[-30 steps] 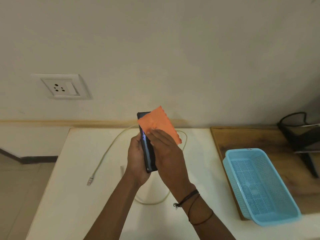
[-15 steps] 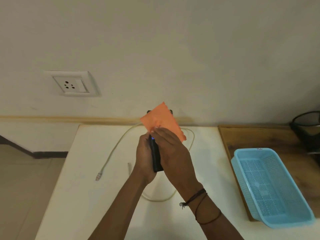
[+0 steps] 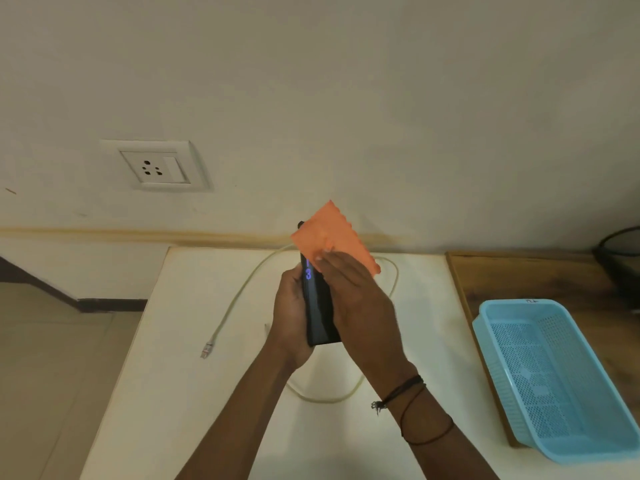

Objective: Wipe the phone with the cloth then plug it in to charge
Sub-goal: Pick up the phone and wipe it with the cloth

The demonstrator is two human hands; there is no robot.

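Setting: plain cream wall above a white table (image 3: 194, 341), abutted on the right by a wooden surface (image 3: 519, 275). Fixtures: one wall socket (image 3: 156, 167) with switch, upper left, nothing plugged into it. On the table: one pale charging cable (image 3: 239, 299), looped, its free connector (image 3: 206, 350) lying near the left edge, well apart from the hands; the far run passes behind the hands toward the wall, its other end not visible. On the wooden surface: one light blue perforated basket (image 3: 561, 379), nothing seen inside. Item in hand: dark phone (image 3: 320, 313), held upright above the table, nearly edge-on to the camera, screen lit with blue digits. Left hand (image 3: 289, 323): fingers wrapped round the phone's back and left edge, gripping it. Right hand (image 3: 356, 299): fingers fairly flat, pressing the orange cloth (image 3: 332, 237) against the upper part of the screen; the cloth's loose corner stands above the phone's top. Step, by judgement: wiping, first part of the task; charging not yet begun. Next move calls for finishing the pass over the screen, putting the cloth down to free the right hand, then reaching left for the connector and lining it up with the port at the phone's lower end, which is not discernible here.
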